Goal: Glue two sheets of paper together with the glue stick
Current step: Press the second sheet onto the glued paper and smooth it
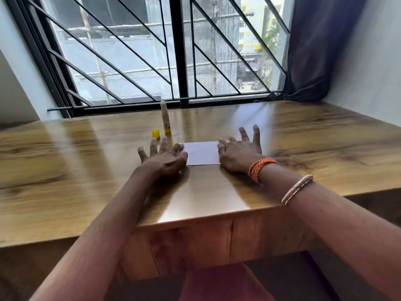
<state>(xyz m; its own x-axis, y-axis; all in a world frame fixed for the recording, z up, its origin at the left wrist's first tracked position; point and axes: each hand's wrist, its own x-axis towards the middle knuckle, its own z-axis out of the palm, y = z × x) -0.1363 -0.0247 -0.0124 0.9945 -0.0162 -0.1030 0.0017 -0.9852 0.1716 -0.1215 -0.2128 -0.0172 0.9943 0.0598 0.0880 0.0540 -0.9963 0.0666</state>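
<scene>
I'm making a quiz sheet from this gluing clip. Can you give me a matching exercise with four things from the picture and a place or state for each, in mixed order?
Things:
1. Glue stick
2. Cap
3. Paper
4. Right hand

Places or states:
A. Flat on the table between the two hands
B. Standing upright, uncapped, near the window
C. Wears an orange band at the wrist
D. Yellow, sitting on the table left of the glue stick

Pairs: 1-B, 2-D, 3-A, 4-C
</scene>
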